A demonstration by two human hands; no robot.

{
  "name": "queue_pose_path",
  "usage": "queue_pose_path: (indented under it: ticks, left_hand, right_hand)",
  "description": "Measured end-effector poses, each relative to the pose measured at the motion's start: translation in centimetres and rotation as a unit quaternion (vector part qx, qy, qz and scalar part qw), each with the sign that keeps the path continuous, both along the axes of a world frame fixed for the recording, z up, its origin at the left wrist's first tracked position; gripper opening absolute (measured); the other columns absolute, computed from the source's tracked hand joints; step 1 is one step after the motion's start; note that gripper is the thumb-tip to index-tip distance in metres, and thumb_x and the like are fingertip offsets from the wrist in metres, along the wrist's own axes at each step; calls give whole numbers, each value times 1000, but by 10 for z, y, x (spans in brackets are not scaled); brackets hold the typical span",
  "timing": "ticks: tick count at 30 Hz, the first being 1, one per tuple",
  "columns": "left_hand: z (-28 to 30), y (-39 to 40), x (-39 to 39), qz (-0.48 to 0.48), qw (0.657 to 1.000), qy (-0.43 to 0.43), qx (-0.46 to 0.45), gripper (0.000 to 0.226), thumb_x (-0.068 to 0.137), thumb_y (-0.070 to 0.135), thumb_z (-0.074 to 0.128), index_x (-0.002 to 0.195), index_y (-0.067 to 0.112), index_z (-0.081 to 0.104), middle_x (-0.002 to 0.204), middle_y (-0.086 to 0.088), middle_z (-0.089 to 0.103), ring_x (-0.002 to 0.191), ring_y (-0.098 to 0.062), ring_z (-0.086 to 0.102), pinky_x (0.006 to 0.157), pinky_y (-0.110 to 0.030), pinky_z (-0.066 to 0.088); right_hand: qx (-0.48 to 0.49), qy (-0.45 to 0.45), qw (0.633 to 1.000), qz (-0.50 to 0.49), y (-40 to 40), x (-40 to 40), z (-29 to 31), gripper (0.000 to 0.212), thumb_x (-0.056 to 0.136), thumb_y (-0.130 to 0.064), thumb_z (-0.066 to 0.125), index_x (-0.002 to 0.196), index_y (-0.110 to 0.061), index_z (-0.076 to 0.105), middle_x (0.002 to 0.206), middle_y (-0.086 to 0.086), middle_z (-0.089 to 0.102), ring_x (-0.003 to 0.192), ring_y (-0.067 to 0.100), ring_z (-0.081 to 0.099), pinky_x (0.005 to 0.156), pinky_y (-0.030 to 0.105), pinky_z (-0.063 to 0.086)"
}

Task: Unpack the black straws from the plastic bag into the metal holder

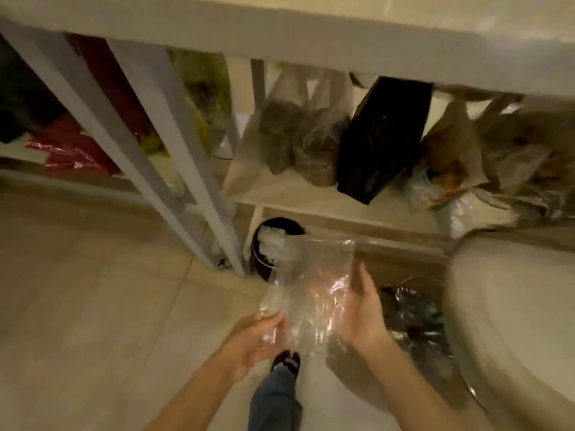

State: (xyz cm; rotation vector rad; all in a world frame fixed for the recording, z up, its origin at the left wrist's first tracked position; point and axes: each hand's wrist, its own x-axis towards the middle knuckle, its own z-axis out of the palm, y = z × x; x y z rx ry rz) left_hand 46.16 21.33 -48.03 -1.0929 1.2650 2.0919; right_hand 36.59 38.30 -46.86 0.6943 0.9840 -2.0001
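Clear plastic bag (308,293) upright, long axis vertical; both hands' fingers (273,321) gripping it.

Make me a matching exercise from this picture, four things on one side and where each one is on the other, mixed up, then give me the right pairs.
Things:
1. clear plastic bag
2. black bag
3. red packets
4. black bin

Places:
A. on the floor beneath the shelf
B. far left, behind the table legs
C. held between both hands, left hand and right hand
D. leaning on the shelf among see-through bags

Pairs: 1-C, 2-D, 3-B, 4-A
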Motion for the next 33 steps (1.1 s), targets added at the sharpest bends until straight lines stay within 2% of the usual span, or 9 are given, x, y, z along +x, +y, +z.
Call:
queue_pose_path:
  ticks: [5,9,12,16,18,21,24,27,33]
  left_hand:
    - [-124,-15,-31,152,976,-43,-148,9,78,9,67,84,2,64,81,-15,68,70,-24,64,48,-23,56]
    - [-223,-40,-72,188,965,-52,-173,12,79,0,63,91,1,64,83,-15,65,63,-22,62,38,-23,52]
    - [-288,-57,-104,202,969,-41,-133,8,83,-7,52,85,0,56,81,-16,61,57,-21,61,36,-22,50]
    - [-347,-65,-138,187,976,13,-111,20,85,6,57,102,-5,54,103,-21,59,85,-28,64,70,-30,58]
    - [-358,-65,-145,161,983,38,-78,33,87,12,56,115,-2,46,118,-17,55,111,-32,55,95,-38,46]
    - [-370,-67,-143,105,991,66,-52,47,89,10,52,132,12,34,138,-10,43,129,-29,40,109,-41,29]
    - [-365,-67,-140,83,994,52,-58,66,88,19,54,143,21,18,149,-7,29,136,-27,29,113,-42,23]
    - [-347,-68,-140,53,991,-5,-122,73,87,28,55,145,23,10,151,-7,25,137,-28,28,112,-44,26]
    - [-278,-63,-135,-37,966,10,-257,54,88,27,53,137,15,35,142,-11,40,128,-28,39,106,-41,33]
  right_hand:
    - [258,107,948,152,-59,1,-132,80,74,-39,69,141,-20,29,136,1,44,125,25,44,99,41,40]
    - [346,223,902,128,-89,-27,-250,60,77,2,67,129,-8,39,102,17,61,80,24,63,66,33,58]
    - [370,287,877,107,-100,-56,-321,72,78,2,68,138,-10,29,86,1,58,80,21,61,77,42,56]
    - [357,302,877,108,-108,-98,-374,62,84,-3,63,137,-6,33,77,-2,56,74,12,57,68,17,52]
    - [345,283,881,160,-109,-113,-385,55,88,-16,61,136,-9,36,85,-4,58,82,14,56,73,18,49]
    - [333,199,893,227,-105,-123,-392,43,93,-33,49,132,-14,43,115,6,59,95,17,52,85,35,44]
    - [317,146,911,221,-100,-125,-381,42,95,-39,41,128,-15,48,117,4,58,98,20,53,79,34,41]
    - [288,152,925,198,-97,-123,-355,42,97,-35,39,133,-15,44,121,1,51,114,20,48,94,32,36]
    - [290,215,908,211,-83,-105,-284,52,91,-26,55,138,-14,36,123,1,53,117,17,48,100,33,35]
